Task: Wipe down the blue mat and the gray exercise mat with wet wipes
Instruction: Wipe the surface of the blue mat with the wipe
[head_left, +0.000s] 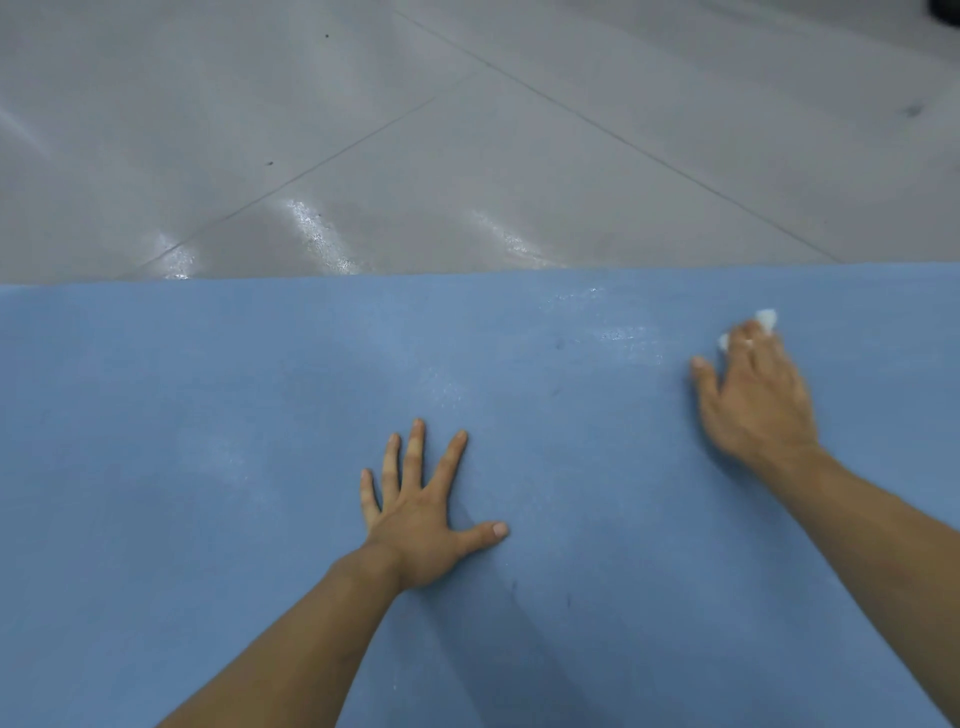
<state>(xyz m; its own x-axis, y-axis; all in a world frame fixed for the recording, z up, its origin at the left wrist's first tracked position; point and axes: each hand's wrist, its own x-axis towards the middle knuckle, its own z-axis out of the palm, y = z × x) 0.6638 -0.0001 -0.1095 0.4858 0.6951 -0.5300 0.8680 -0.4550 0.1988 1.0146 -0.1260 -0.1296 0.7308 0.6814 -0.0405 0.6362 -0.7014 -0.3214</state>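
Two hands on a mat

The mat (208, 467) lies on the floor (467, 130), which shows behind the mat's far edge. The left hand (421, 525) lies flat near the mat's middle. The right hand (753, 395) is on the mat's right part, nearer the far edge, on top of a wipe (766, 317).

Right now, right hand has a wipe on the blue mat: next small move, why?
Probably sweep the right hand and its wet wipe leftward over the blue mat: dark specks sit left of it, and the left hand lies flat, bracing it.
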